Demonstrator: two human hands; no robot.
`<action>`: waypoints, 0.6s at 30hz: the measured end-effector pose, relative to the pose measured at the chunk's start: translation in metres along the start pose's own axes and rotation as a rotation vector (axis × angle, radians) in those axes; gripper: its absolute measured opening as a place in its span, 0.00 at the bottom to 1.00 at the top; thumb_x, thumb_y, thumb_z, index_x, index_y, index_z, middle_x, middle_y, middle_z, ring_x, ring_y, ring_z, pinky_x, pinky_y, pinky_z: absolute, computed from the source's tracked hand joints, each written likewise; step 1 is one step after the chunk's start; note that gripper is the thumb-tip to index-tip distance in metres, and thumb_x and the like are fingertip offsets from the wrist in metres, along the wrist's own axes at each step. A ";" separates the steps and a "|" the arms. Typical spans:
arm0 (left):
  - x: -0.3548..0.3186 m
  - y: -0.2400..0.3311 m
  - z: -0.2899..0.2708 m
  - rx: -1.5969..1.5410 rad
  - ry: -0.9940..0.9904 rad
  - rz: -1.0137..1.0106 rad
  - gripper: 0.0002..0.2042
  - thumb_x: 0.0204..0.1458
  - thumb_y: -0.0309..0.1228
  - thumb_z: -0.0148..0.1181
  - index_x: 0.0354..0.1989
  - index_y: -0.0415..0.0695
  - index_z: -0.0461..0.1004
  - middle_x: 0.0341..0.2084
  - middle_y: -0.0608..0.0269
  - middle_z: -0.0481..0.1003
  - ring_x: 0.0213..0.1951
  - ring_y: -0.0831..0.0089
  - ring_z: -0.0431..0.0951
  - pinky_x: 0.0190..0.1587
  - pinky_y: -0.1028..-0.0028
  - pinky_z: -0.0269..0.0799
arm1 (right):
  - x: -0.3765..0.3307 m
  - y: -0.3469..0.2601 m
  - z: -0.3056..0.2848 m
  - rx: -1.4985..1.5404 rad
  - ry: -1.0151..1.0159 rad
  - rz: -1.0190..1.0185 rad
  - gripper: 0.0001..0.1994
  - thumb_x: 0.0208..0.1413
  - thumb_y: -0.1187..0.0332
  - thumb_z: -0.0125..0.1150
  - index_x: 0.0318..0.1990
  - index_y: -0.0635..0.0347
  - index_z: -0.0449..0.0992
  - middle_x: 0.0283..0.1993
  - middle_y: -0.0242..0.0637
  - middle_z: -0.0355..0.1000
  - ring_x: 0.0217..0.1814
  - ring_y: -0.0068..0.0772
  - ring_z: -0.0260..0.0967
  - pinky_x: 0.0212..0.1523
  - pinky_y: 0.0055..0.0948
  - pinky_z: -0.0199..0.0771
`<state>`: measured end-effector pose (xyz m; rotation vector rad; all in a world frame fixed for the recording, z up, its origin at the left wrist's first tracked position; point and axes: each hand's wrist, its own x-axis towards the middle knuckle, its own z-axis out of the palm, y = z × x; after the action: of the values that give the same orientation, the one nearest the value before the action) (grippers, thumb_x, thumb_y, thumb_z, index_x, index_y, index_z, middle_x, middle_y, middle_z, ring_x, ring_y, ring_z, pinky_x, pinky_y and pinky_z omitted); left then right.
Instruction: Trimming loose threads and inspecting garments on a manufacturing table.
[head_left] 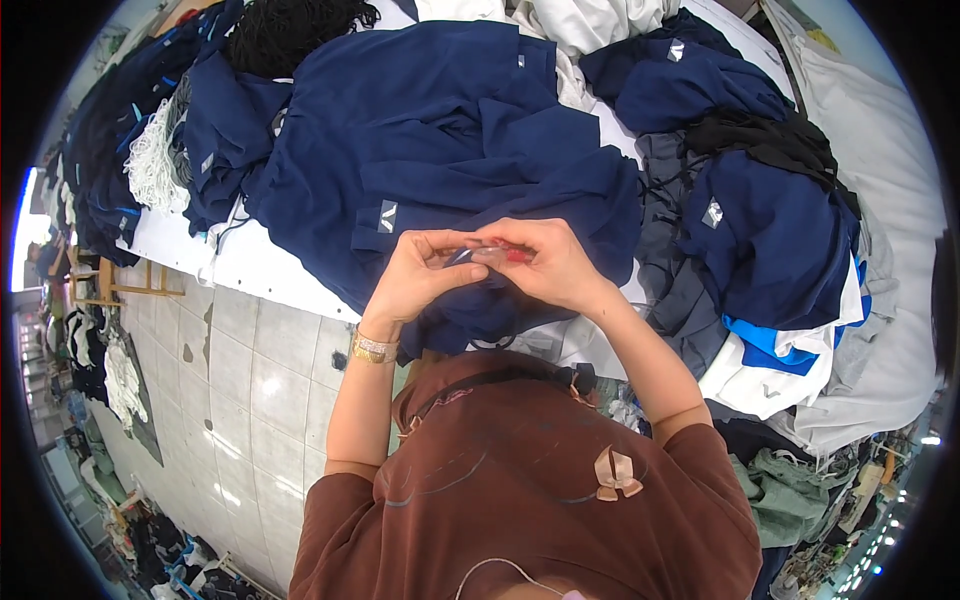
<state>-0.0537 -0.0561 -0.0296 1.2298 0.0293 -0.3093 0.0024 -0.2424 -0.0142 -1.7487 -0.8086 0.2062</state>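
My left hand (425, 275) and my right hand (560, 262) meet in front of my chest, fingers curled and pinching. Between them is a small item (488, 256) with a clear, shiny part and a red part near the right fingers. It is blurred and partly covered by the fingers, so its kind cannot be told. Just beyond and beneath the hands, a navy garment (400, 100) lies spread in folds on the white table (235, 262). A silvery patch (387, 216) with a dark mark shows on the cloth near my left hand.
To the right lie piled navy garments (770, 240), dark grey cloth (665, 200) and a white garment (765, 385). At left are a bundle of white cords (157, 160) and more navy garments (205, 130). Black cords (290, 35) lie at the back. Tiled floor (255, 400) shows at lower left.
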 end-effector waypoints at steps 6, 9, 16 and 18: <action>-0.003 0.013 0.005 0.063 -0.003 -0.021 0.18 0.43 0.16 0.63 0.46 0.31 0.73 0.39 0.57 0.76 0.38 0.80 0.76 0.44 0.82 0.73 | 0.007 0.002 -0.007 -0.044 0.124 0.077 0.07 0.51 0.70 0.62 0.35 0.63 0.73 0.26 0.36 0.74 0.27 0.22 0.72 0.28 0.22 0.69; -0.003 0.015 0.003 0.083 0.001 -0.027 0.18 0.43 0.15 0.62 0.46 0.32 0.73 0.40 0.58 0.76 0.38 0.80 0.75 0.44 0.82 0.72 | 0.009 -0.001 -0.017 0.085 0.306 0.184 0.06 0.55 0.70 0.59 0.34 0.65 0.72 0.24 0.26 0.70 0.27 0.12 0.64 0.28 0.14 0.64; -0.001 0.012 0.001 0.061 -0.004 -0.045 0.17 0.43 0.15 0.62 0.45 0.31 0.73 0.39 0.58 0.76 0.39 0.79 0.76 0.44 0.82 0.72 | 0.000 -0.006 -0.005 0.002 -0.021 0.044 0.06 0.53 0.71 0.60 0.37 0.61 0.75 0.28 0.31 0.73 0.28 0.15 0.69 0.28 0.17 0.66; 0.000 0.012 0.001 0.025 -0.020 -0.066 0.17 0.43 0.15 0.61 0.45 0.30 0.73 0.39 0.58 0.76 0.39 0.79 0.76 0.44 0.82 0.72 | 0.000 -0.005 -0.001 -0.167 -0.060 -0.050 0.06 0.52 0.71 0.60 0.36 0.61 0.74 0.26 0.32 0.73 0.27 0.16 0.69 0.29 0.19 0.68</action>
<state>-0.0512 -0.0534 -0.0178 1.2520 0.0494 -0.3806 0.0010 -0.2420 -0.0096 -1.8831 -0.9342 0.1621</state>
